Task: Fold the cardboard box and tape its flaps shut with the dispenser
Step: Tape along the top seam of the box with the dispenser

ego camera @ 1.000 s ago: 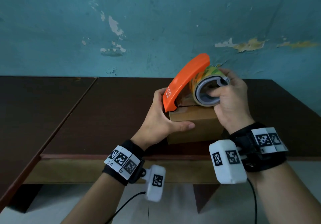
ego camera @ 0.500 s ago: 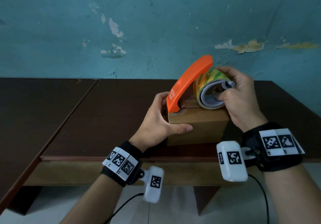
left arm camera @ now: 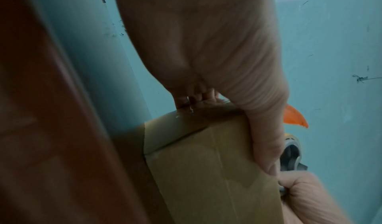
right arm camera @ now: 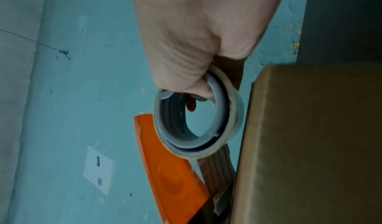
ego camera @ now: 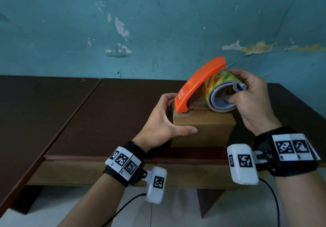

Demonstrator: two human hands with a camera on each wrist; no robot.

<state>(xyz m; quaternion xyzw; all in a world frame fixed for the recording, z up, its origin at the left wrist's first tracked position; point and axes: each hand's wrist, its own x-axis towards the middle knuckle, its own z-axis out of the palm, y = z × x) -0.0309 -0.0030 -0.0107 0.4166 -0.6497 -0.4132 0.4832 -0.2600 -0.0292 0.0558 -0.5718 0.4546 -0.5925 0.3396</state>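
Up close, the left hand [ego camera: 159, 121] gripped the left end of the cardboard box [ego camera: 206, 129] on the dark table [ego camera: 114, 114], thumb laid along its front face. Opposite, the right hand [ego camera: 250, 101] held the orange dispenser [ego camera: 195, 84] (fingers hooked through its tape roll [ego camera: 217, 94]), nose down on the box's top.
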